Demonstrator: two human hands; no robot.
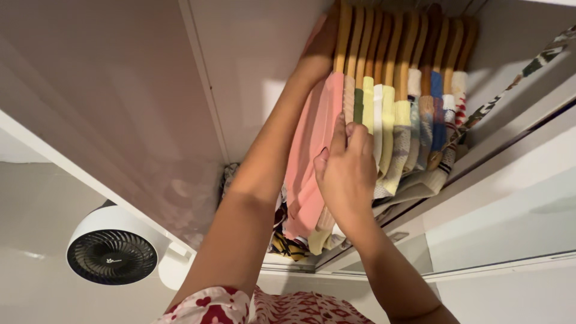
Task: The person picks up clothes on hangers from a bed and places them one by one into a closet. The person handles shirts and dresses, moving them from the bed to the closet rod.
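A row of wooden hangers carries several folded-looking garments inside a white wardrobe. The nearest one is a pink garment, followed by green, yellow, white and striped ones. My left hand reaches up to the top of the pink garment's hanger, its fingers partly hidden behind it. My right hand is lower down, thumb on the pink garment's face and fingers tucked behind its edge, between it and the green garment.
A round white fan with a black grille stands outside the wardrobe at the lower left. More folded or piled clothes lie in the wardrobe's bottom. A patterned strap hangs at the right. My sleeve is red and white.
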